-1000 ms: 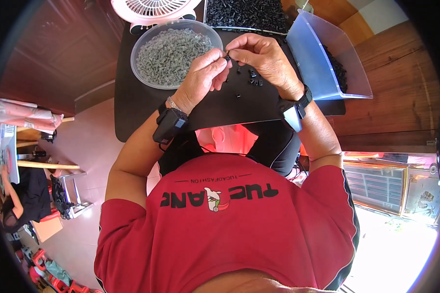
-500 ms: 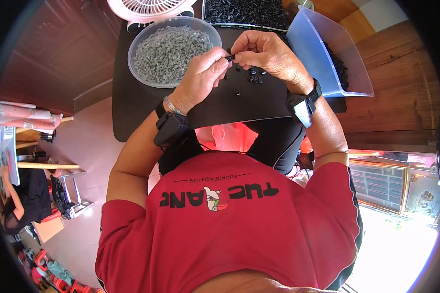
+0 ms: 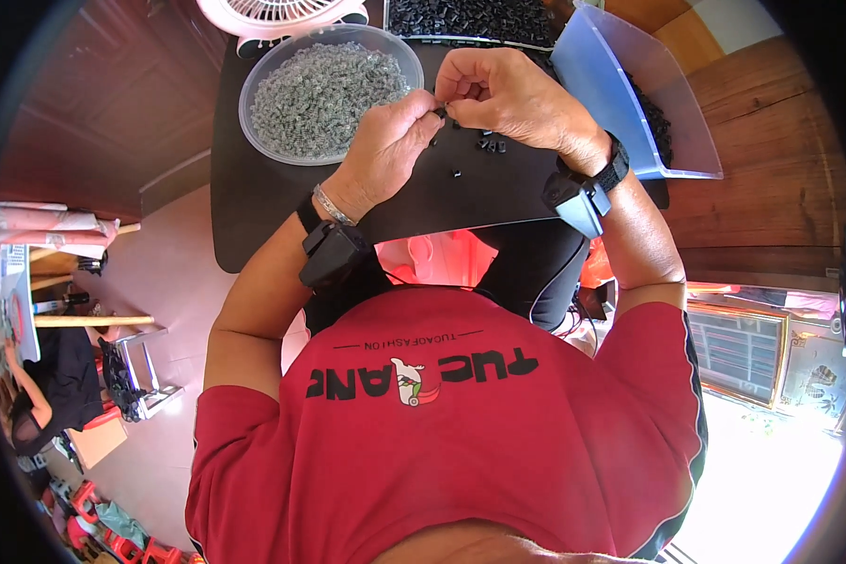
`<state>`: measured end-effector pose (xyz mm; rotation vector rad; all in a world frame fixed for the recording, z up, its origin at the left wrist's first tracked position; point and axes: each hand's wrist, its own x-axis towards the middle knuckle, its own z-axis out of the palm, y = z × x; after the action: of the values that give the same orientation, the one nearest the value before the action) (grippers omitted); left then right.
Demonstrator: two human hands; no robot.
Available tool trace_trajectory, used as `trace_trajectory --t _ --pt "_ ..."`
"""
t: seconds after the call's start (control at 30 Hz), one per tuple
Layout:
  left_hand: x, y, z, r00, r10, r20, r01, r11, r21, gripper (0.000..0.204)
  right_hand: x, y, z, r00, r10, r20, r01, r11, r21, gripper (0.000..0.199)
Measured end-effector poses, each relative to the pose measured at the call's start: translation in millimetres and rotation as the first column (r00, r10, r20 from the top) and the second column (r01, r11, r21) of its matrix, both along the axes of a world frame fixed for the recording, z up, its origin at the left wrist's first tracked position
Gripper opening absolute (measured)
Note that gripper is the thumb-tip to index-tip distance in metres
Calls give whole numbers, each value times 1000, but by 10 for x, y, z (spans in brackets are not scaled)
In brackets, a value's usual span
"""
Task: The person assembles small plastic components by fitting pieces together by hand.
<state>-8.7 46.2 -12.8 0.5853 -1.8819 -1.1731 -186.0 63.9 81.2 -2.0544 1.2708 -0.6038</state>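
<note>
Over the black table (image 3: 423,202), my left hand (image 3: 385,146) pinches a small black plastic part (image 3: 440,113) between thumb and fingertips. My right hand (image 3: 522,99) meets it there, its thumb and forefinger closed at the same spot; whatever they grip is too small to make out. Several loose black parts (image 3: 491,144) lie on the tabletop below my right hand, and a single one (image 3: 457,173) sits nearer to me. Beside my left hand stands a round clear tub (image 3: 246,117) heaped with small translucent pieces (image 3: 324,94).
A tray of black parts (image 3: 470,19) lies at the back. At the right stands a blue translucent bin (image 3: 611,103) with more black parts in it. A pink fan (image 3: 277,17) occupies the far left corner. Another person (image 3: 56,385) is at the left edge.
My right hand has shifted slightly up and away, its wrist turning a little. The left hand stays nearly in place, still pinching the black part.
</note>
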Motion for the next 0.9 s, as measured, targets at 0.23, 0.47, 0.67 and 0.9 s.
trace_trajectory --t 0.23,0.47,0.67,0.9 --pt "-66 -8 -52 986 157 -47 -161 983 -84 10 179 49 -62 971 -67 -229 -54 873 -485 10" --pt "-72 -71 -120 973 182 -144 -152 968 199 13 340 114 -189 946 -116 -303 -116 752 -648 18" --pt "-24 -68 -23 963 134 -235 4 860 510 19 390 16 -342 944 -149 -293 -105 709 -698 23" --pt "-68 -30 21 945 181 -273 -56 912 407 22 398 -8 -298 959 -142 -246 -75 708 -702 24"
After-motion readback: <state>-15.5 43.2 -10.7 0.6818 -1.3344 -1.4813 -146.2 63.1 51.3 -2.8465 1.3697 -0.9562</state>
